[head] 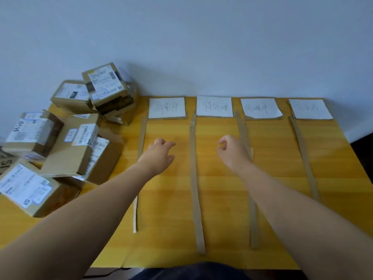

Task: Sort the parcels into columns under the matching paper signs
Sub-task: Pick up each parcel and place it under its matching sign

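Several brown cardboard parcels with white labels lie piled at the table's left: a top one (107,85) at the back, a flat one (72,146) in the middle, a near one (30,188). Several white paper signs with handwriting line the far edge, among them the leftmost (167,107), the second (214,106) and the rightmost (309,109). Cardboard strips (194,178) mark columns below them. My left hand (159,154) hovers over the first column, fingers loosely curled, holding nothing. Over the second column hangs my right hand (232,152), also loosely curled and empty.
The yellow table (222,219) ends at a white wall behind the signs. Its right edge drops off to a dark floor (363,146). Dark clothing shows at the near edge (191,271).
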The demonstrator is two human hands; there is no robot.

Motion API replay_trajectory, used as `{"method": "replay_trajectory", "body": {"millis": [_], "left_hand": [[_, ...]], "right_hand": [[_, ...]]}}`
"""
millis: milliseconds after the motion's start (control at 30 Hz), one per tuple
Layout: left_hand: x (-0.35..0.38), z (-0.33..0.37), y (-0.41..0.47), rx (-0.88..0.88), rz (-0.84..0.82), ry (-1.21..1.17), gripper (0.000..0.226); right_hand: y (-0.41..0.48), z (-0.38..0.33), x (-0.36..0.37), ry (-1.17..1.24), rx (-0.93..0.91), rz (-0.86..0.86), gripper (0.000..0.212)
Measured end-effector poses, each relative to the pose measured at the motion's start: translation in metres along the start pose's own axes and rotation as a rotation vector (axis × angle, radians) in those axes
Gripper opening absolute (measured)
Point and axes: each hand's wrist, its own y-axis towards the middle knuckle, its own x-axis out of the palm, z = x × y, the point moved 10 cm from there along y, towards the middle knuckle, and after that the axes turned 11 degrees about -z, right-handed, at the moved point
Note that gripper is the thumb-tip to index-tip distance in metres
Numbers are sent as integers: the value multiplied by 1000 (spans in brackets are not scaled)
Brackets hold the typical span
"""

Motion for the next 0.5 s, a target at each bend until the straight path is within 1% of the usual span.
{"method": "replay_trajectory", "body": {"millis": [133,267,400,500], "left_hand": [[-52,-25,-21,-61,127,-49,49],[-91,-58,-49,-182,253,-116,48],[-118,-90,-71,-224,296,-155,43],[-132,-112,-82,-238,297,-162,43]], "right_hand": [[3,-45,-16,-24,-83,3,22],[6,-89,-18,-14,-172,-22,19],[6,-123,-4,-19,-241,-65,15],[9,-143,13,-14,-241,-105,13]]}}
